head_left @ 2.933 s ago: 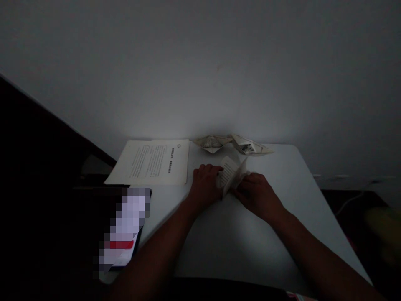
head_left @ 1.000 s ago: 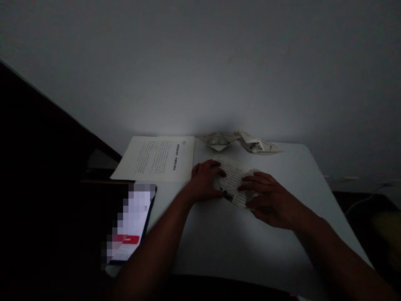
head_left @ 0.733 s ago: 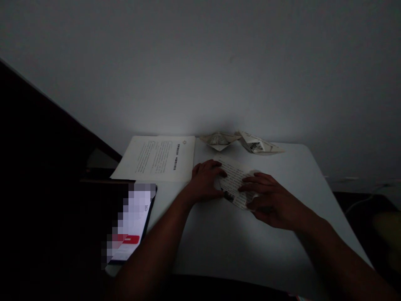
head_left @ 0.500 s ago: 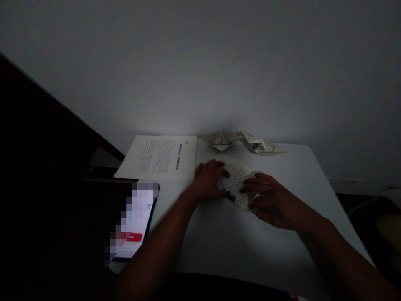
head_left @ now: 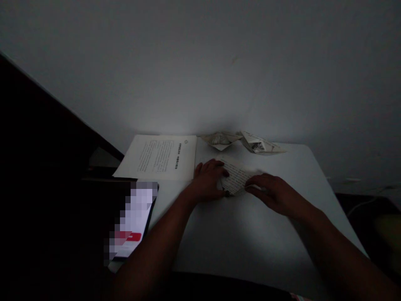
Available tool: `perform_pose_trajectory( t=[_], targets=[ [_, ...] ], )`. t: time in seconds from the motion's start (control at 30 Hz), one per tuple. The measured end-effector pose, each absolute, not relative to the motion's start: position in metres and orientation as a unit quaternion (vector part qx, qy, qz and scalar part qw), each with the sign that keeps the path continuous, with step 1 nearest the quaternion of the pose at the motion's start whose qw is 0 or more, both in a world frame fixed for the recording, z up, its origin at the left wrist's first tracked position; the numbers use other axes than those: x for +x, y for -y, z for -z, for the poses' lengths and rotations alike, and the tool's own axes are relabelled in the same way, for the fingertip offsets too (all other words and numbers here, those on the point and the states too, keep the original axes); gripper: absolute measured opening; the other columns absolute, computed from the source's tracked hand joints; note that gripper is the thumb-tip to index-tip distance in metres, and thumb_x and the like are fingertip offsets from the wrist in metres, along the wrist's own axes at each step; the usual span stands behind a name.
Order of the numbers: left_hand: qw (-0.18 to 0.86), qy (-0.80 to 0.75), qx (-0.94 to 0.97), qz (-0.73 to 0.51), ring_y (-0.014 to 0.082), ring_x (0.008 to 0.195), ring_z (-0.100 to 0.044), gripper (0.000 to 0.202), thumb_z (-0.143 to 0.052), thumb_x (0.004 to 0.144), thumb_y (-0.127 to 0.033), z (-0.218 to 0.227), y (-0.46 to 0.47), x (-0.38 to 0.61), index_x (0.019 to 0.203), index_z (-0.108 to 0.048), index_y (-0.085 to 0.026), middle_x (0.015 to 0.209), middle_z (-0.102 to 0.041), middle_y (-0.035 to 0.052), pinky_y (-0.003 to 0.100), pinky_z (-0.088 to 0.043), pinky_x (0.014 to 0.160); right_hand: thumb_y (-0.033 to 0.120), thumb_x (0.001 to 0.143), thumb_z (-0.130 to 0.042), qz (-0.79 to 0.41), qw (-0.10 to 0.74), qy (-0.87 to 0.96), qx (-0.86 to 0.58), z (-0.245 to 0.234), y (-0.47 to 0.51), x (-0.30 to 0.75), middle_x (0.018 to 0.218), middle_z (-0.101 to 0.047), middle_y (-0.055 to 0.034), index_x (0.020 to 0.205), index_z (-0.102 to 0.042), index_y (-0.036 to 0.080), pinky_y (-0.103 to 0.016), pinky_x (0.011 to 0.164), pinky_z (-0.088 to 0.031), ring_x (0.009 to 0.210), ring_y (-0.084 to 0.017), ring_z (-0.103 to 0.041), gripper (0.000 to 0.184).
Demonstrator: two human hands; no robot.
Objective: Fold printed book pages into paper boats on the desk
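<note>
A sheet of printed paper (head_left: 233,175), partly folded, lies on the white table in front of me. My left hand (head_left: 209,180) holds its left side down, thumb low and fingers curled over the top. At the right, the fingertips and thumb of my right hand (head_left: 271,192) are closed on the paper's lower right edge, which is lifted and bent upward. Behind it, against the wall, sit two folded paper boats, a left one (head_left: 220,141) and a right one (head_left: 261,144).
A stack of printed sheets (head_left: 156,156) lies on the table's back left. At the left edge rests a phone or tablet (head_left: 138,221) with a lit screen. The wall (head_left: 200,75) rises directly behind the table (head_left: 219,246). A pale cable (head_left: 365,202) runs beyond the right edge.
My right hand has moved slightly up, pinching the paper and folding its lower right part upward. My left hand stays in place on the paper.
</note>
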State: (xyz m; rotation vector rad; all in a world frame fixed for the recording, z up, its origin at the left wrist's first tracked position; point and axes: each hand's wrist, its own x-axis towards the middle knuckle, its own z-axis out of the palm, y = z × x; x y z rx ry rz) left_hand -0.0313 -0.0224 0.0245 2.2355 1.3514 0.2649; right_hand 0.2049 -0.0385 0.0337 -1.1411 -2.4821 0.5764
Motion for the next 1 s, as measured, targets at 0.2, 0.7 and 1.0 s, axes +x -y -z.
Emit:
perform_pose_trajectory(
  t=[0.2,0.7,1.0],
  targets=[
    [0.271,-0.498,0.818,-0.095,0.0283,0.139,-0.018,0.055,-0.072,0.064,-0.037,-0.028,0.022,-0.033,0.115,-0.052,-0.027,0.144,-0.035,0.0072,0.054,-0.008,0.112,0.034,0.090,-0.047,-0.192,0.171,0.857,-0.447,-0.027,0.032,0.198,0.095,-0.071,-0.0041,0.102,-0.063,0.022,-0.030,0.070,-0.049,0.082,-0.020,-0.066,0.023],
    [0.262,-0.499,0.822,-0.086,0.0292,0.139,-0.017,0.058,-0.072,0.064,-0.038,-0.030,0.023,-0.031,0.117,-0.051,-0.025,0.145,-0.034,0.0078,0.055,-0.008,0.112,0.042,0.087,-0.048,-0.183,0.156,0.816,-0.526,-0.017,0.025,0.189,0.081,-0.069,-0.0029,0.091,-0.067,0.023,-0.028,0.061,-0.043,0.069,-0.018,-0.061,0.027],
    [0.273,-0.501,0.816,-0.089,0.0288,0.139,-0.017,0.057,-0.072,0.063,-0.035,-0.028,0.023,-0.030,0.115,-0.052,-0.026,0.144,-0.034,0.0064,0.055,-0.006,0.113,0.041,0.090,-0.043,-0.087,0.119,0.806,-0.573,-0.016,0.030,0.182,0.087,-0.068,-0.0058,0.091,-0.066,0.021,-0.032,0.068,-0.043,0.078,-0.021,-0.062,0.031]
  ],
)
